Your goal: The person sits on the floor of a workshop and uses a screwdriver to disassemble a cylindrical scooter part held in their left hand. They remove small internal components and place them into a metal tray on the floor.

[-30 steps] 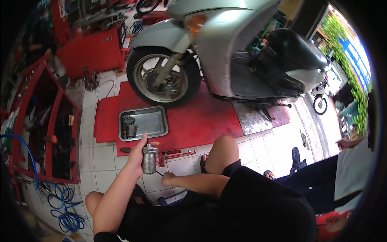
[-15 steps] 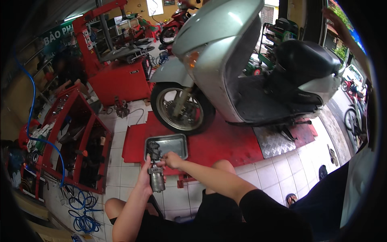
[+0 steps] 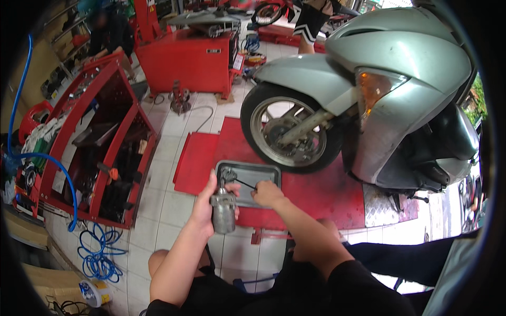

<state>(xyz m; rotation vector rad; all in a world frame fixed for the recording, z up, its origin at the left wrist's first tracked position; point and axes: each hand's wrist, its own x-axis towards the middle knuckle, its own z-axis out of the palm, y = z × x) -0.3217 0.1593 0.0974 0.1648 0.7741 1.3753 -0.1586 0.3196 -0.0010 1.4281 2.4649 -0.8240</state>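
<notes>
The left hand [image 3: 206, 203] is gripping a grey metal cylinder [image 3: 223, 209], fingers wrapped round its body and thumb lying up along its side, holding it upright over the white floor tiles [image 3: 174, 210] just below the near-left corner of a grey metal tray [image 3: 263, 176]. The right hand [image 3: 268, 194] is pinching a thin dark rod [image 3: 244, 184] between closed fingertips; the rod is slanting up and to the left, its far end reaching the dark fitting on top of the cylinder. Both hands are hovering at the near edge of the tray, which is lying on a red lift platform [image 3: 316, 195]. Beyond the tray's far edge, the front wheel [image 3: 290, 131] of a silver scooter [image 3: 400, 79] is resting on the platform, the scooter's body filling the right side. The person's knees are showing at the bottom, close to the platform's near edge. To the left, a red tool rack [image 3: 105, 142] is standing open on the floor, with a blue hose [image 3: 97, 255] coiling beside its near corner. A red cabinet [image 3: 190, 60] is standing further back, and another person is bending at the far left corner.
</notes>
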